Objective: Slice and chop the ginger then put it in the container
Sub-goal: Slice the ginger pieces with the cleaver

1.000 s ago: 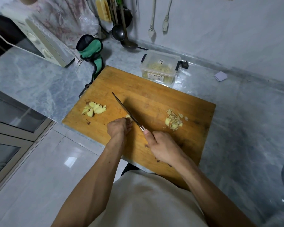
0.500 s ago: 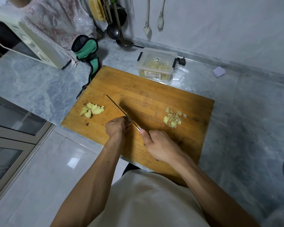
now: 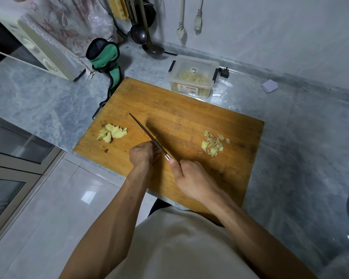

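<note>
1. The ginger lies in two heaps on the cutting board: flat yellow slices near its left edge, and a heap of smaller pale chopped pieces toward its right.
2. The left hand is curled, knuckles up, against the left face of the knife blade; whatever piece it holds down is hidden under the fingers.
3. The right hand grips the knife handle, thumb lying along it toward the blade. The thin dark blade runs up and left from the hands, between the two heaps.
4. The slices lie well left of the left hand; the chopped pieces lie up and right of the right hand, apart from it.
5. The container, a clear plastic box with a lid and dark side clips, stands on the desk just behind the board. Yellowish strips show through its wall. Its front label carries a line of characters and a barcode, too small to read.
6. The board is worn, rectangular wood; the desk is grey veined marble.
7. A green and black cloth bag stands behind the board's left corner, and dark ladles hang on the wall.
</note>
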Action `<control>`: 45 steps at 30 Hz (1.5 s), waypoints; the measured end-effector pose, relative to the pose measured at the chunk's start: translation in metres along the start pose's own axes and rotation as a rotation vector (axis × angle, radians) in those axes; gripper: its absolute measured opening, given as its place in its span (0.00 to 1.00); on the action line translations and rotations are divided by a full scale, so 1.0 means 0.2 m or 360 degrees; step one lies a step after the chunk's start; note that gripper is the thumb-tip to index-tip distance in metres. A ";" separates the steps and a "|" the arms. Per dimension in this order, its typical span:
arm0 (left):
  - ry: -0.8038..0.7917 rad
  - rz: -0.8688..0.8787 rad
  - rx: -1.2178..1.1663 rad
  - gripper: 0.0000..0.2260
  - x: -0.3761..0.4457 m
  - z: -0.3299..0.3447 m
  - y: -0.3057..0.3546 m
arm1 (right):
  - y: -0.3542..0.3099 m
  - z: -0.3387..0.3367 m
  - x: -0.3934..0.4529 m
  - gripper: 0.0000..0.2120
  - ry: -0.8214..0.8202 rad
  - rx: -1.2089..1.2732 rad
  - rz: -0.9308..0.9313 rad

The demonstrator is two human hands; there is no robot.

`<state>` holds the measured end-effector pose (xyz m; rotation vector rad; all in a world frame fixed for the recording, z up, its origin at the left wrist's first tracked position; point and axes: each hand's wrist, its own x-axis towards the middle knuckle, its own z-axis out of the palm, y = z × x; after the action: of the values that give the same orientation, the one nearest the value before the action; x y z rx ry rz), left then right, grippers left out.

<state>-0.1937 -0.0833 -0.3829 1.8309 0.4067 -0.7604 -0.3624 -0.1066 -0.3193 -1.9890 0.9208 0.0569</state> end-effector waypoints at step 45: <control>-0.0092 -0.0117 0.0128 0.07 0.15 0.05 -0.01 | 0.00 -0.04 0.02 0.31 -0.0056 0.0257 0.0159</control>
<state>-0.1766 -0.0946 -0.4071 1.8724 0.4130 -0.8898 -0.3629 -0.1156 -0.3164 -1.7875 0.9712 0.0716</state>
